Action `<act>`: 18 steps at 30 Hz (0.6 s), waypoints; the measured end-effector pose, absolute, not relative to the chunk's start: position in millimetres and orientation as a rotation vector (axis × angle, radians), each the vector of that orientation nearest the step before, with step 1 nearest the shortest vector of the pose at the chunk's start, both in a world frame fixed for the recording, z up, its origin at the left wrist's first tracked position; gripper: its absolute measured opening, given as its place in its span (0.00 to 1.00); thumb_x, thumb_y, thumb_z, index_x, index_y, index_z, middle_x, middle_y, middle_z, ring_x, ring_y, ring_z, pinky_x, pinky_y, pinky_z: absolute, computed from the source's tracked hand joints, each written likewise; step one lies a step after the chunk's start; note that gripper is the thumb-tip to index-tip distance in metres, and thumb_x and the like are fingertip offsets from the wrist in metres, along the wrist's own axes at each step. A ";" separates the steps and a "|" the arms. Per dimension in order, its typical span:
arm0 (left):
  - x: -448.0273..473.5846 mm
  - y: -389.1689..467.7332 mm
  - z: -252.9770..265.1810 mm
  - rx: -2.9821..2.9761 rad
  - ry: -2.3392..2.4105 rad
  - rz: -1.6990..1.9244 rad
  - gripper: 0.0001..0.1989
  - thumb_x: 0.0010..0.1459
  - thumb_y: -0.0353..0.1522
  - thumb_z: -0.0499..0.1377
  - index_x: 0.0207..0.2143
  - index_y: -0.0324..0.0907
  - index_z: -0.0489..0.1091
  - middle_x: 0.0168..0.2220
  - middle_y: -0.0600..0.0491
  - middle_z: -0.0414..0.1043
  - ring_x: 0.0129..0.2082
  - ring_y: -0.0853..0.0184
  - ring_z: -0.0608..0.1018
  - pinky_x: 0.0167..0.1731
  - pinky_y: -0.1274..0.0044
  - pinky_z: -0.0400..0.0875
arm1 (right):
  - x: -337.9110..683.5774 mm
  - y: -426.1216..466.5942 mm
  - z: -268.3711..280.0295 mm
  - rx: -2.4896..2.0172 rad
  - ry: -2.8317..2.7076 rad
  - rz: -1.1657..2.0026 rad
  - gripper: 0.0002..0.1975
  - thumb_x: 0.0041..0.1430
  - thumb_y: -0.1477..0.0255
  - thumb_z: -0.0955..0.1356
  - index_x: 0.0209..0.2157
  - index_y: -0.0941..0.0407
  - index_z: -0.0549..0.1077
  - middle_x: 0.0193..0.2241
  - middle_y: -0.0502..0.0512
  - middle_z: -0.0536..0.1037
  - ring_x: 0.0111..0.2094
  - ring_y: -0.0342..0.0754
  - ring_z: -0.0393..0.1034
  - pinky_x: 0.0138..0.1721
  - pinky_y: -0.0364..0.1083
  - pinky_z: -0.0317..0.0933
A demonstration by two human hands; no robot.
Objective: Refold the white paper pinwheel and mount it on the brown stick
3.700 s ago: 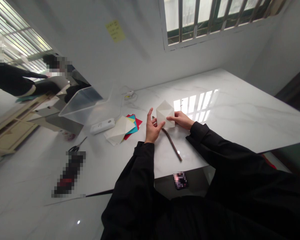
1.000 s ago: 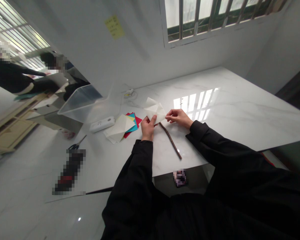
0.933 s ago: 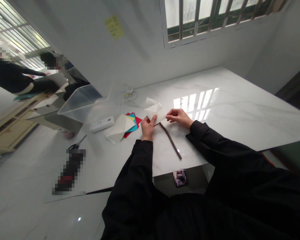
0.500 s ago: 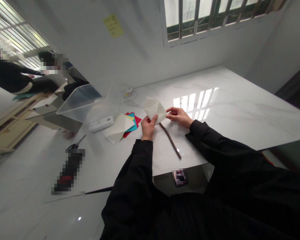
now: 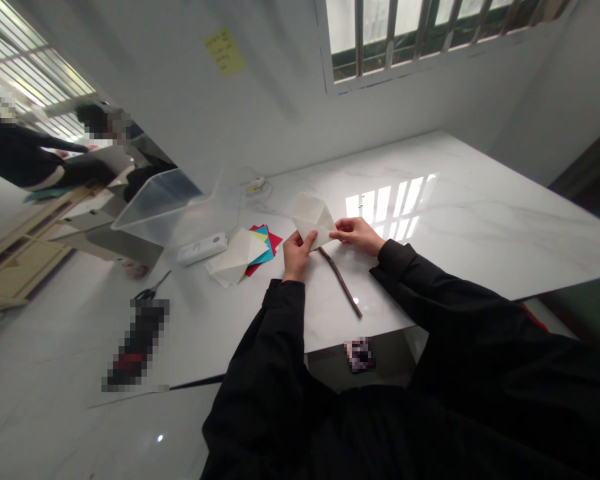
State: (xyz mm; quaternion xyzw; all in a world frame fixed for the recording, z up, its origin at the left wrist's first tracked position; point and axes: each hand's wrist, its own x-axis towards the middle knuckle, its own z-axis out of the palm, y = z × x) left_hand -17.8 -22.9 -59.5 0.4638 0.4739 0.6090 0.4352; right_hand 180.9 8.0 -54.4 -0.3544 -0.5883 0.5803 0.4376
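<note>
A creased sheet of cream paper (image 5: 312, 212) is held up above the white marble-patterned table. My left hand (image 5: 297, 256) grips its lower edge, thumb on the near face and fingers behind. At the paper's right corner, my right hand (image 5: 359, 235) pinches it between thumb and fingertips. Below the paper a thin brown stick (image 5: 343, 283) lies slanting on the table, its upper end partly hidden. Left of my left hand is a loose pile of paper: cream sheets (image 5: 235, 257) on top, blue (image 5: 266, 251) and red (image 5: 275, 241) ones sticking out.
A white oblong device (image 5: 203, 249) lies beside the pile, with a clear plastic box (image 5: 155, 207) behind it. Scissors (image 5: 151, 288) and a blurred dark item (image 5: 137, 343) lie at the left. The table's front edge (image 5: 355, 341) runs close to my body. Two people sit far left.
The paper has shifted slightly right and tilted a little in my hands. My right fingers have closed in nearer its right corner. The stick and pile stay put.
</note>
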 end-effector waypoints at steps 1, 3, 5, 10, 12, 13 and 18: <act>-17.5 -23.5 -58.7 1.153 1.168 1.507 0.30 0.46 0.49 0.77 0.44 0.37 0.81 0.46 0.41 0.85 0.45 0.54 0.85 0.46 0.67 0.81 | 180.9 8.2 -54.6 -0.881 -1.455 1.446 0.26 0.43 0.51 0.81 0.33 0.58 0.78 0.24 0.48 0.75 0.25 0.41 0.63 0.29 0.45 0.59; -16.9 -24.6 -57.6 1.162 1.154 1.492 0.30 0.45 0.47 0.77 0.44 0.37 0.81 0.45 0.41 0.85 0.45 0.54 0.85 0.45 0.67 0.81 | 180.9 8.4 -54.9 -0.881 -1.440 1.453 0.26 0.43 0.52 0.82 0.33 0.57 0.78 0.24 0.48 0.75 0.25 0.41 0.64 0.29 0.45 0.59; -16.7 -25.4 -57.0 1.174 1.161 1.491 0.30 0.44 0.46 0.78 0.44 0.37 0.81 0.44 0.41 0.85 0.44 0.54 0.85 0.44 0.67 0.81 | 180.6 8.5 -55.0 -0.889 -1.425 1.461 0.26 0.42 0.53 0.82 0.33 0.57 0.77 0.23 0.48 0.75 0.25 0.42 0.65 0.29 0.45 0.60; -17.8 -24.5 -56.6 1.116 1.201 1.499 0.30 0.42 0.46 0.78 0.43 0.37 0.80 0.44 0.42 0.84 0.41 0.57 0.84 0.39 0.70 0.81 | 180.2 8.8 -54.6 -0.925 -1.370 1.511 0.26 0.43 0.55 0.83 0.34 0.57 0.77 0.26 0.52 0.80 0.28 0.43 0.70 0.32 0.45 0.67; -18.3 -23.5 -56.2 1.066 1.223 1.512 0.31 0.40 0.46 0.78 0.43 0.37 0.80 0.44 0.43 0.84 0.40 0.58 0.84 0.36 0.73 0.80 | 180.3 9.0 -54.5 -0.924 -1.370 1.529 0.25 0.45 0.53 0.83 0.33 0.58 0.78 0.28 0.55 0.82 0.28 0.43 0.72 0.33 0.44 0.69; -18.4 -23.1 -55.9 1.045 1.229 1.518 0.32 0.40 0.47 0.79 0.43 0.37 0.80 0.44 0.43 0.84 0.40 0.59 0.84 0.35 0.74 0.80 | 180.4 9.1 -54.5 -0.923 -1.380 1.529 0.25 0.46 0.52 0.82 0.33 0.58 0.79 0.28 0.56 0.82 0.28 0.43 0.72 0.33 0.44 0.69; -18.1 -23.1 -54.3 1.030 1.223 1.514 0.32 0.40 0.47 0.78 0.43 0.37 0.79 0.45 0.42 0.84 0.40 0.59 0.84 0.34 0.75 0.79 | 180.2 9.8 -55.8 -0.928 -1.469 1.439 0.23 0.51 0.51 0.79 0.29 0.58 0.77 0.25 0.53 0.80 0.24 0.41 0.68 0.29 0.43 0.65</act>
